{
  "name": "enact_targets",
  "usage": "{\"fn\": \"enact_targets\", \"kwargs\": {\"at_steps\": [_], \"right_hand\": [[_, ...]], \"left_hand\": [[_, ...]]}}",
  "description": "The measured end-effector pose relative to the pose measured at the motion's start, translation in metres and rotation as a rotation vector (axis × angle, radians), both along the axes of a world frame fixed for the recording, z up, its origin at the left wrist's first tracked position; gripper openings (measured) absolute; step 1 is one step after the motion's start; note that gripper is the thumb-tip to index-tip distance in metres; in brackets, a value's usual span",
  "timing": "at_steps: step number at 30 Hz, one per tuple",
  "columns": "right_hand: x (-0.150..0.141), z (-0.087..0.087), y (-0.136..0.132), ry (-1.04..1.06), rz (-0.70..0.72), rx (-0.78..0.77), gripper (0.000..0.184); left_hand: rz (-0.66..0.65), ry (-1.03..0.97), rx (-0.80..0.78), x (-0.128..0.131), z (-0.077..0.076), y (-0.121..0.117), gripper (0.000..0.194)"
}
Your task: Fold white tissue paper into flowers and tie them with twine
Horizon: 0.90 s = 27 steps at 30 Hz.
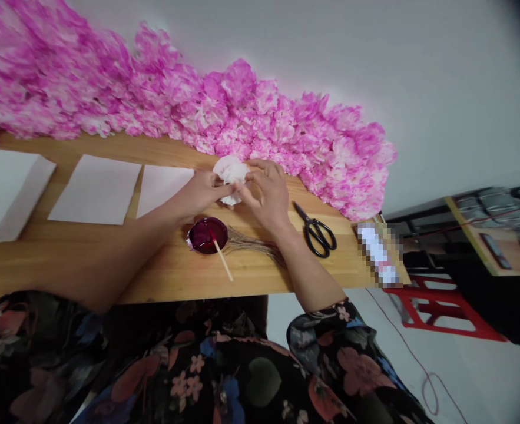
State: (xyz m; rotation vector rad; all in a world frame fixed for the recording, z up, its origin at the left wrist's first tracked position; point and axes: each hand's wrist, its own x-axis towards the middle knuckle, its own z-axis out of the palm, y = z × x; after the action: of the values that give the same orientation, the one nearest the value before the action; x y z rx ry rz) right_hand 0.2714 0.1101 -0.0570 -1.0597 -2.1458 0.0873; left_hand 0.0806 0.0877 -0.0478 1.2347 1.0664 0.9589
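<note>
Both my hands hold a small white paper flower (231,174) above the wooden table (109,265). My left hand (205,191) pinches its lower edge from the left. My right hand (266,194) grips it from the right, fingers curled round the ruffled paper. Just below the hands stands a small bowl of dark red dye (207,235) with a wooden stick (222,259) leaning in it. A bundle of twine strands (253,242) lies beside the bowl, partly under my right wrist.
A long bank of pink-tinted paper flowers (224,112) lines the table's far edge against the wall. Three white paper sheets (95,189) lie at the left. Black scissors (316,231) and a blurred packet (378,254) lie at the right. A red stool (440,309) stands beyond.
</note>
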Motion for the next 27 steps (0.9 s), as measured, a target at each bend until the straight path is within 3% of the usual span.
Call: {"fn": "enact_targets", "kwargs": {"at_steps": [10, 14, 17, 22, 27], "right_hand": [[-0.004, -0.007, 0.001, 0.173, 0.101, -0.011, 0.027], [-0.004, 0.000, -0.003, 0.142, 0.168, -0.125, 0.026], [0.002, 0.010, -0.004, 0.142, 0.198, -0.114, 0.029], [0.011, 0.011, 0.001, 0.224, 0.125, 0.015, 0.025], [0.009, 0.005, 0.003, 0.085, 0.058, 0.072, 0.027]], "left_hand": [[0.092, 0.049, 0.067, -0.006, -0.006, 0.007, 0.019], [0.105, 0.092, 0.093, -0.006, -0.007, 0.006, 0.015], [0.121, 0.069, 0.072, -0.007, -0.008, 0.006, 0.014], [0.120, 0.054, 0.053, -0.007, -0.008, 0.007, 0.016], [0.096, 0.082, 0.069, -0.005, -0.006, 0.006, 0.027]]}}
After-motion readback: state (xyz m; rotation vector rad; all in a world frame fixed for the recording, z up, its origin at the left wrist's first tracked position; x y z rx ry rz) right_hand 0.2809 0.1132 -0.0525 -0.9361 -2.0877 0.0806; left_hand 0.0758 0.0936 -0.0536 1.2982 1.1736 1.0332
